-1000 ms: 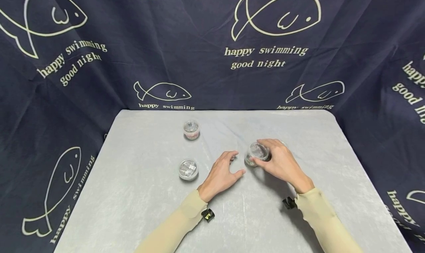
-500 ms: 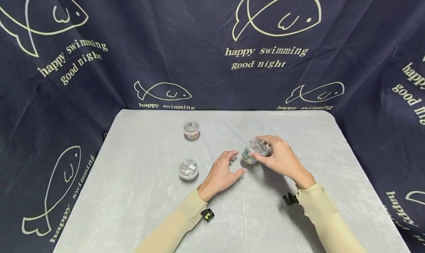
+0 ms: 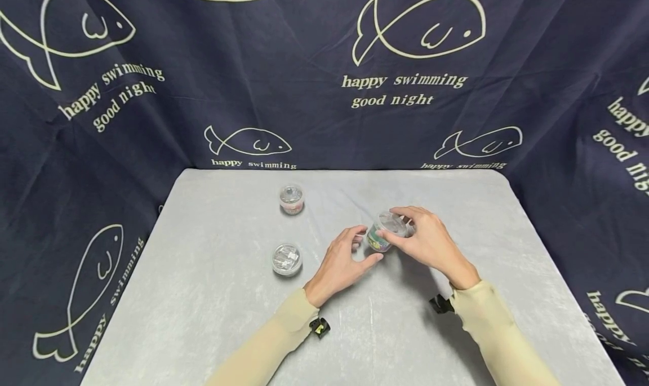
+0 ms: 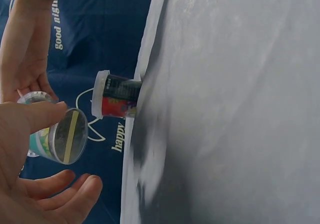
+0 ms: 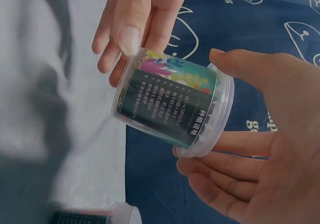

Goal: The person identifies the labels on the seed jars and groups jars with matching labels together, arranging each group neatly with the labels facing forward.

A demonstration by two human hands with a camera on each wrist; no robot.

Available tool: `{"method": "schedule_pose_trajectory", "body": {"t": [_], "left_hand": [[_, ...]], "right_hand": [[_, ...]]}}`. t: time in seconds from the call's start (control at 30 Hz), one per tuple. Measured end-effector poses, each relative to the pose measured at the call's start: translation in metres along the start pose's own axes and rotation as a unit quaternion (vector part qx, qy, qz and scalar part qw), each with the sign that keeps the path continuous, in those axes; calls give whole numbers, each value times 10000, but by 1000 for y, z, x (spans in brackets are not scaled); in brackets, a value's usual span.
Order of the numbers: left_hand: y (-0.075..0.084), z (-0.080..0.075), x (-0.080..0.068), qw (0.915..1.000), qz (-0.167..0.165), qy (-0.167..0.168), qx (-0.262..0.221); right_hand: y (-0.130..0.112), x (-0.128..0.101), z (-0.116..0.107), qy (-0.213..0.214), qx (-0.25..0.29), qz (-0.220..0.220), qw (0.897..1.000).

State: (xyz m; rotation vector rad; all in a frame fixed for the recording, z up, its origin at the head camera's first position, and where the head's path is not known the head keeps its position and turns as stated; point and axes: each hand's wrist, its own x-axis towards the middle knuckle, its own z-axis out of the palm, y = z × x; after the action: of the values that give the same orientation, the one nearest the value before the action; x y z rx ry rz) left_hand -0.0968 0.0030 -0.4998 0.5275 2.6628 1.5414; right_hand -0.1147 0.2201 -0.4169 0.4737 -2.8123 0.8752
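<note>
My right hand (image 3: pixel 394 223) grips a small clear plastic jar (image 3: pixel 385 232) by its lid end, lifted off the table and tilted to the left. The right wrist view shows the jar (image 5: pixel 170 104) with a black and floral label, my right thumb (image 5: pixel 250 66) and fingers curled round its lid rim. My left hand (image 3: pixel 368 244) is open beside the jar's base, with its fingertips (image 5: pixel 131 36) right at the bottom edge. I cannot tell if they touch it. In the left wrist view the jar's bottom (image 4: pixel 62 136) faces the camera between my left fingers (image 4: pixel 35 116).
Two more small lidded jars stand on the grey table (image 3: pixel 203 318): one with a red label (image 3: pixel 291 199) farther back, also in the left wrist view (image 4: pixel 116 95), and one (image 3: pixel 287 258) left of my left hand. A dark blue fish-print cloth (image 3: pixel 152 121) hangs behind and beside the table.
My right hand has lifted the jar off the table and tilted it leftward. My left hand has moved up and right until its fingers reach the jar's base.
</note>
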Motion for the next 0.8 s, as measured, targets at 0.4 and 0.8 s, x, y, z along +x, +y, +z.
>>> {"method": "schedule_pose_trajectory", "body": {"t": [0.4,0.8], "left_hand": [[4,4,2,9981,151,281,-519],[5,7,3,9945,209,428,-929]], "right_hand": [[-10,1,1,64,36,358,9993],[-14,1,4,117,15,250,9996]]}}
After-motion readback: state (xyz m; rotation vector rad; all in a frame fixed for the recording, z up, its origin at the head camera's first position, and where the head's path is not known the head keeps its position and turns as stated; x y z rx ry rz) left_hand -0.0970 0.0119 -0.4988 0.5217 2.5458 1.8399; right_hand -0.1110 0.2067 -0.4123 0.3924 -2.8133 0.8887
